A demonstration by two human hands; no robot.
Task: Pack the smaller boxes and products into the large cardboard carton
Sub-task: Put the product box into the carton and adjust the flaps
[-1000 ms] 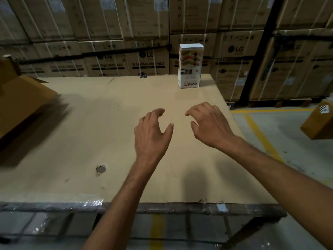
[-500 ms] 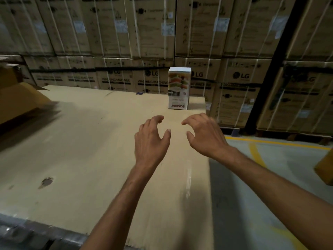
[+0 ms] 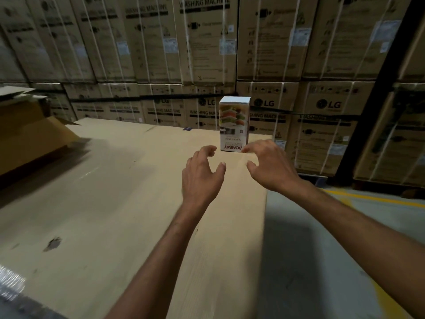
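A small white product box (image 3: 234,125) with food pictures and upside-down "BOMBAY" lettering stands upright near the far right corner of the table (image 3: 110,194). My left hand (image 3: 202,173) hovers just short of the box on its left, fingers spread and curled, holding nothing. My right hand (image 3: 266,164) reaches in from the right, fingertips close to the box's lower right edge, also empty. The large cardboard carton (image 3: 30,134) sits at the table's left edge with its flaps open; its inside is hidden.
The table is covered by a cardboard sheet; its right edge drops to a grey floor (image 3: 333,249) with yellow lines. A wall of stacked LG washing machine cartons (image 3: 207,54) stands behind. A black rack post (image 3: 377,100) rises at right.
Both hands have moved forward toward the white box, now almost at it. The view has come closer and swung up and right.
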